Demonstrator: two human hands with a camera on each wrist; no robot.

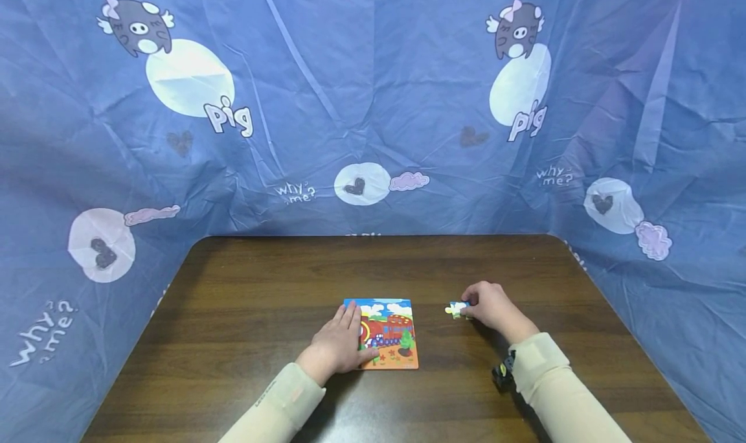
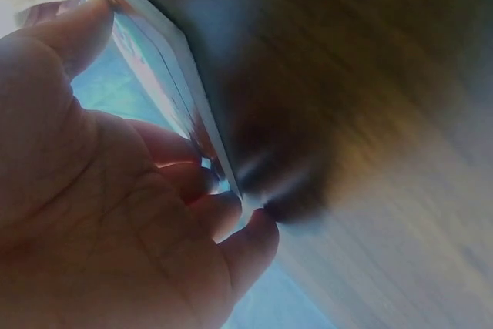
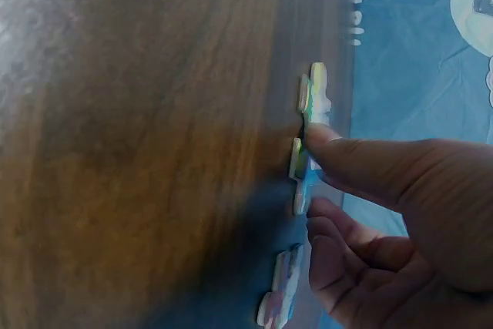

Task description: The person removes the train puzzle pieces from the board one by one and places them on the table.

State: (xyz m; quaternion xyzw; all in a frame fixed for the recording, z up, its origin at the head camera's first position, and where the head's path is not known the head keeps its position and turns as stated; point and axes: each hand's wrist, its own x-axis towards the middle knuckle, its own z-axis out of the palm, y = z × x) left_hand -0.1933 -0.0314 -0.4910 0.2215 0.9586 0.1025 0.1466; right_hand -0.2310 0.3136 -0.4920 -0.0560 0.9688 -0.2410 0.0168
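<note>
While the left hand point(image 1: 338, 346) rests, fingers straight, across the left side of the train puzzle board point(image 1: 393, 333), midway between the left and right edges of the tabletop point(image 1: 262, 281), the right hand point(image 1: 494, 306) pinches a jigsaw piece point(image 1: 457, 310) between thumb and fingertips. That piece lies right of the board, apart from it, its long axis roughly sideways and its yellow knob facing the board; from the right fingers it juts leftward, the left hand being farther. The right wrist view shows a second piece point(image 3: 281, 287) near those fingers, unseen from the head.
</note>
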